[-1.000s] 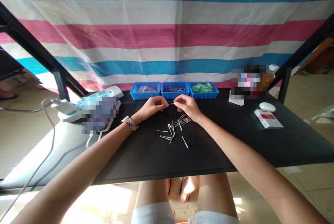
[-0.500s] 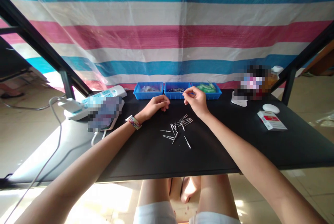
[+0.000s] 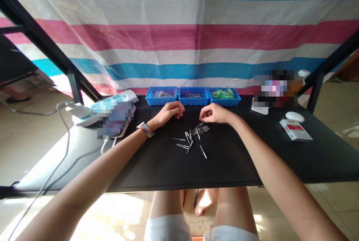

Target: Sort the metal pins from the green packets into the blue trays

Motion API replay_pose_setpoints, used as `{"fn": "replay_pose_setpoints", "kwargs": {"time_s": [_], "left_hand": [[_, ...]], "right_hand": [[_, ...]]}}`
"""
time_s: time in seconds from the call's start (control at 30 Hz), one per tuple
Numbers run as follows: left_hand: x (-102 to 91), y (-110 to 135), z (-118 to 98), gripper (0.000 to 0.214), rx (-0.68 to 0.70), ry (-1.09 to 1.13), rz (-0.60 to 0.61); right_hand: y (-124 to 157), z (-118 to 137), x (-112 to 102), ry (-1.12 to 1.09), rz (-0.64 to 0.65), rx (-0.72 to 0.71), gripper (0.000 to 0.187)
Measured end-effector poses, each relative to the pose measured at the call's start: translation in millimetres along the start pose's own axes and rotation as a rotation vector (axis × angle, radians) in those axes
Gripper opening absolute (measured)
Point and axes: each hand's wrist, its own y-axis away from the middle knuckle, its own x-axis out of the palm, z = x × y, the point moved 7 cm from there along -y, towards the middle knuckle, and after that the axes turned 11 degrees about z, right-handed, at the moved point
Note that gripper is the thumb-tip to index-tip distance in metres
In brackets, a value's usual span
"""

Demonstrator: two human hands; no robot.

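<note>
On the black table lies a loose pile of silver blind rivets [image 3: 198, 132], with a single rivet [image 3: 203, 152] apart at the front. Above the pile's far edge is my right hand [image 3: 215, 113], its fingers curled and pointing down by the topmost rivets; whether anything sits between the fingertips is hidden. My left hand [image 3: 171, 114] rests on the table left of the pile, fingers loosely curled, with nothing visible in it. Behind my hands stands a blue bin [image 3: 193, 101] with more rivets inside.
A blue bin [image 3: 162, 101] with clear bags stands left, another blue bin [image 3: 225, 101] with green items right. A power strip [image 3: 129, 97] and a blurred phone-like object [image 3: 116, 119] are at left. A white-red box [image 3: 295, 130] and white mouse [image 3: 295, 116] lie right.
My right hand has moved from in front of the middle bin back toward me, down to the rivet pile. My left hand has stayed in place. The view has shifted slightly.
</note>
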Motion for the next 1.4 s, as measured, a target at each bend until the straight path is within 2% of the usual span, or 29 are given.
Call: {"fn": "replay_pose_setpoints", "kwargs": {"time_s": [0.2,0.37,0.57,0.8,1.0,1.27,1.4], "left_hand": [[0.3,0,-1,0.027,0.004,-0.017,0.008],[0.0,0,-1,0.027,-0.008,-0.044,0.004],[-0.1,-1,0,0.026,-0.004,-0.056,-0.001],[0.2,-1,-2,0.035,-0.002,-0.096,0.006],[4.1,-3,2,0.051,-0.031,-0.183,0.061],[5.3,-4,3,0.046,-0.045,-0.202,0.076],[5.4,-3,1,0.040,-0.028,-0.195,0.073]], "right_hand": [[1,1,2,0.101,0.075,0.065,0.013],[0,-4,2,0.065,0.059,0.102,0.012],[-4,-14,-2,-0.088,-0.055,0.041,0.006],[-9,-5,5,-0.426,-0.303,-0.076,0.023],[-16,2,18,-0.411,-0.334,-0.108,0.028],[-13,4,16,-0.337,-0.432,-0.129,0.023],[-15,3,17,-0.366,-0.427,-0.136,0.024]]}}
